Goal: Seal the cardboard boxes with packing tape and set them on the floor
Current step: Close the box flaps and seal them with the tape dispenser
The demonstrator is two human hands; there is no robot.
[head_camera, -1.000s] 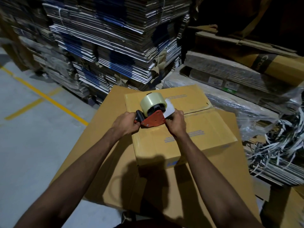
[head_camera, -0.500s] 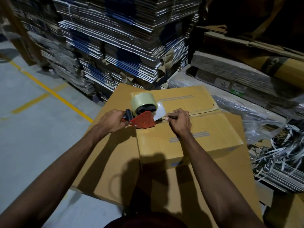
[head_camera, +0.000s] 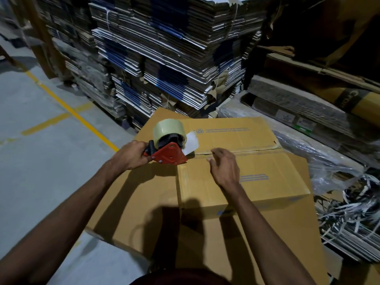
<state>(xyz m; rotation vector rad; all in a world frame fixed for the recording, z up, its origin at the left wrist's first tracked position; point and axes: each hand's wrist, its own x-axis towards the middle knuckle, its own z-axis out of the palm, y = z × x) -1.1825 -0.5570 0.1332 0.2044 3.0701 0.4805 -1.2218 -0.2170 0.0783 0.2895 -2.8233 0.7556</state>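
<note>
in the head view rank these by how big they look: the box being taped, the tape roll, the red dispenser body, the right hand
1. cardboard box
2. right hand
3. red dispenser body and tape roll: these look about alike, so I won't rank them.

Grey concrete floor lies at left, marked with yellow painted lines that cross one another. Behind stand tall stacks of flattened cartons, bundled with pale strapping, with blue-printed edges showing among the brown and white. At right, further flat stock wrapped in clear plastic film lies in a low pile, bearing small white labels. A yellow-and-black printed carton sits above it. At lower right lies a loose tangle of white strapping offcuts. Lighting is dim.
</note>
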